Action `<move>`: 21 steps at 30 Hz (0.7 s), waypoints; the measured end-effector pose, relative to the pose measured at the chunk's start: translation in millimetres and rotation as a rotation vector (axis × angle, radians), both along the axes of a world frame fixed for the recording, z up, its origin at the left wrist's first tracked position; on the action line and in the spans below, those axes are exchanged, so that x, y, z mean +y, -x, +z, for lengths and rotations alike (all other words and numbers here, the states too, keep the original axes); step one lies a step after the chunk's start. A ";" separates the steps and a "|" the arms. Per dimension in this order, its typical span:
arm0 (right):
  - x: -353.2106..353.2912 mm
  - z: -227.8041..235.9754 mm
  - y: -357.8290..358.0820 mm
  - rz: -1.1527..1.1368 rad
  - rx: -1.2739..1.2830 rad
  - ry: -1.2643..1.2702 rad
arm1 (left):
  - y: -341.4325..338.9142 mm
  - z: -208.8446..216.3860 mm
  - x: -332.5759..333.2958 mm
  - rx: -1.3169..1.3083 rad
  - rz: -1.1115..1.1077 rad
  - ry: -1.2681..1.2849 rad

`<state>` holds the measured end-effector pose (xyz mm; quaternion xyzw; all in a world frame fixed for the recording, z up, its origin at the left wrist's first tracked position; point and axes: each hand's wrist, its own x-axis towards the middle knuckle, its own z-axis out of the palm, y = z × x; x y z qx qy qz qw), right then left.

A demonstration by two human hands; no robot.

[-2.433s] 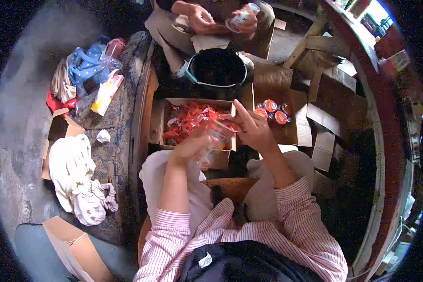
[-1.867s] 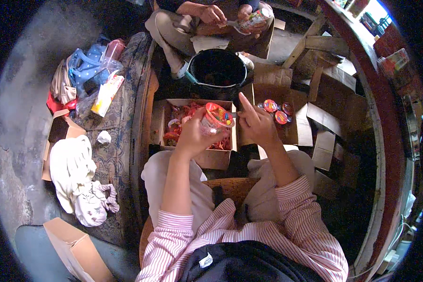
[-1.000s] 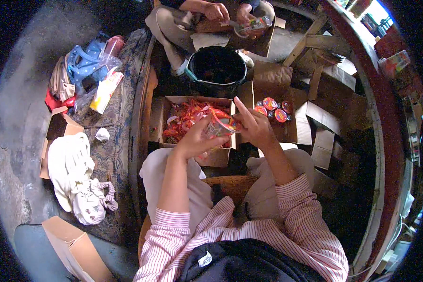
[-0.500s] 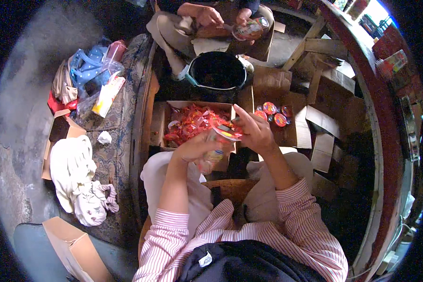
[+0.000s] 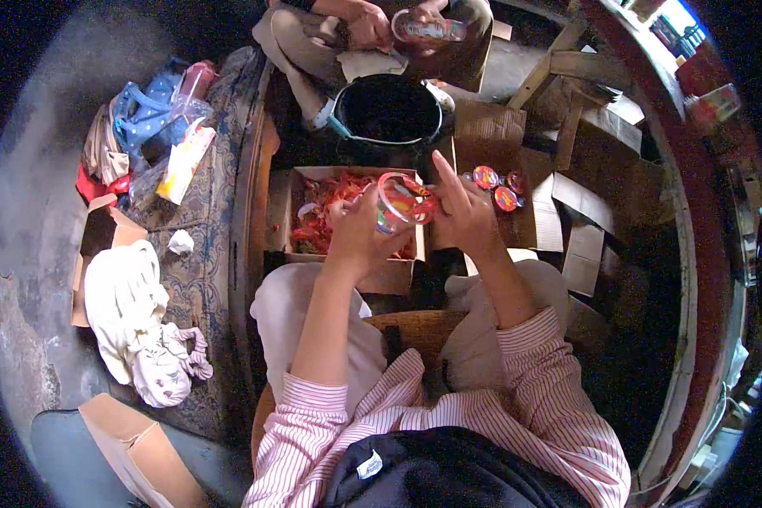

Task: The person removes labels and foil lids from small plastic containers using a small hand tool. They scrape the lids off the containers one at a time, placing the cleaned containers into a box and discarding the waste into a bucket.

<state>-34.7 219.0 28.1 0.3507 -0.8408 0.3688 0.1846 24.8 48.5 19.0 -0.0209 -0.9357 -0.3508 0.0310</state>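
Observation:
My left hand (image 5: 357, 229) is wrapped round a clear plastic cup (image 5: 391, 217) with a red rim, its mouth tilted up toward me. At the cup's right side my right hand (image 5: 467, 213) pinches a red strip (image 5: 423, 205), with its index finger stretched out past it. Exactly where the strip meets the rim cannot be made out. Beneath the cup stands a cardboard box (image 5: 289, 222) heaped with red plastic scraps (image 5: 315, 200). Several red-lidded cups (image 5: 505, 198) stand in another box to the right of my right hand.
Beyond the scrap box is a black bucket (image 5: 388, 110). Across from me another person's hands (image 5: 372, 27) hold a clear cup (image 5: 432, 29). Cloths (image 5: 127, 288) and bags (image 5: 148, 114) lie on a patterned mat at left. Cardboard flaps (image 5: 582, 258) and a wooden frame (image 5: 546, 72) are at right.
The cup has moved up and tilted so its mouth faces me more. My right hand remains beside its rim. The other person's cup has shifted left and up.

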 end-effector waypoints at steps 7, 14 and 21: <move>-1.0 -1.5 1.7 0.010 0.047 -0.040 | -2.1 4.1 -4.5 0.140 -0.019 -0.009; 2.5 -18.0 2.9 0.064 0.099 -0.063 | -7.5 -2.0 -14.0 0.100 -0.093 -0.142; 1.0 -8.8 3.0 0.111 -0.048 -0.013 | -9.2 -21.9 -8.8 0.026 -0.184 -0.373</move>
